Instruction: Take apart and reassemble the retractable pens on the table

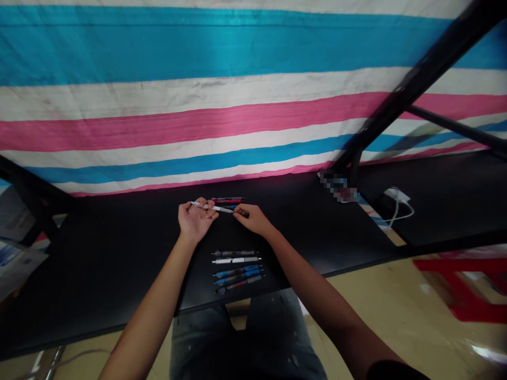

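Palm up, my left hand [196, 219] has its fingers curled round a white pen [217, 208] near the back of the black table. The fingertips of my right hand [251, 217] pinch the right end of that same pen. Just behind both hands lie a red pen [227, 200] and a blue one, partly hidden. Nearer to me, several pens lie in a rough column: a dark pen [233, 253], a white one [236, 260], blue ones [237, 271] and a dark one with a reddish part [240, 284].
A striped sheet [222, 126] hangs behind the black table [119, 253]. A pixelated object [338, 186] lies at the back right beside a black frame post [396, 89]. Farther right are a white charger with a cable [397, 196] and a red stool [455, 295].
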A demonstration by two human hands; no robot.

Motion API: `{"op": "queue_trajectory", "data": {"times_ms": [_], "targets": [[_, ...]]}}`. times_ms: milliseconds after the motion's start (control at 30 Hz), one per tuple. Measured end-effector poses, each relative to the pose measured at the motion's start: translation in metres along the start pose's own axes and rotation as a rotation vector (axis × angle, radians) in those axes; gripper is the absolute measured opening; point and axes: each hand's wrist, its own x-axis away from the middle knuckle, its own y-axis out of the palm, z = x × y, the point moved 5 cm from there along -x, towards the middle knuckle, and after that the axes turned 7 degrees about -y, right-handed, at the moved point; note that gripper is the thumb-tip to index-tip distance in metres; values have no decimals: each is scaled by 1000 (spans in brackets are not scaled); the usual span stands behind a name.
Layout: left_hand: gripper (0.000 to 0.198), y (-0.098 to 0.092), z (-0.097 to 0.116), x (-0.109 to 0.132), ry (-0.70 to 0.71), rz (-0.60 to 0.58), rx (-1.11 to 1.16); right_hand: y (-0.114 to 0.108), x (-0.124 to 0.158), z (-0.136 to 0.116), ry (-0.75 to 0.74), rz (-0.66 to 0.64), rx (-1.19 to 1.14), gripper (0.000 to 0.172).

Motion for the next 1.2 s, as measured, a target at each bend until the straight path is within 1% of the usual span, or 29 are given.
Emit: {"op": "queue_trajectory", "data": {"times_ms": [233,467,667,900,1067,1200], "targets": [[35,-1,0,-1,3,-23,-31,-1,0,-2,2,-3,-3,16],[28,-4,-1,-2,-6,5,3,0,0,-2,-3,4,-6,16],[30,-3,-1,-3,8,-47,-35,0,0,-2,-3,-2,-11,16],[30,-4,-1,-3,6,-26,-26,1,0,-1,-10,6,-11,17],[34,-4,-1,-3,5,-30,-48,1,0,0,-1,0,-12,16],[31,-5,-1,-4,8,-26,-37,0,0,-1,-18,5,-13,16]]}}
